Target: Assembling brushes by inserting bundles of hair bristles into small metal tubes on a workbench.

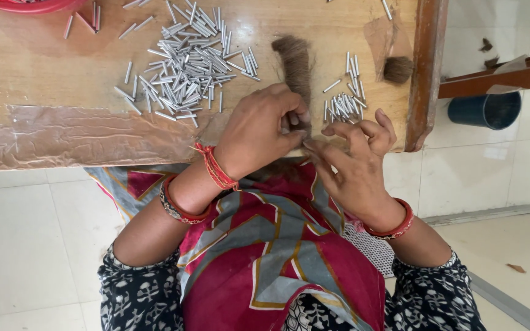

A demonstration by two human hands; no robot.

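Observation:
My left hand [264, 130] pinches the near end of a bundle of brown hair [294, 64] that lies on the wooden table [44, 67]. Beside it, my right hand [354, 162] has thumb and fingertips pressed together on a thin tuft of the same hair at the table's front edge. A big heap of short metal tubes [185, 64] lies left of the bundle. A smaller pile of tubes [343, 101] sits just beyond my right hand. Whether a tube is between my fingers is hidden.
A second small tuft of hair [397, 68] lies near the table's right edge by a raised wooden rim [426, 73]. A red dish [26, 5] is at the far left. A dark blue bucket [484, 109] stands on the tiled floor to the right. Patterned cloth covers my lap.

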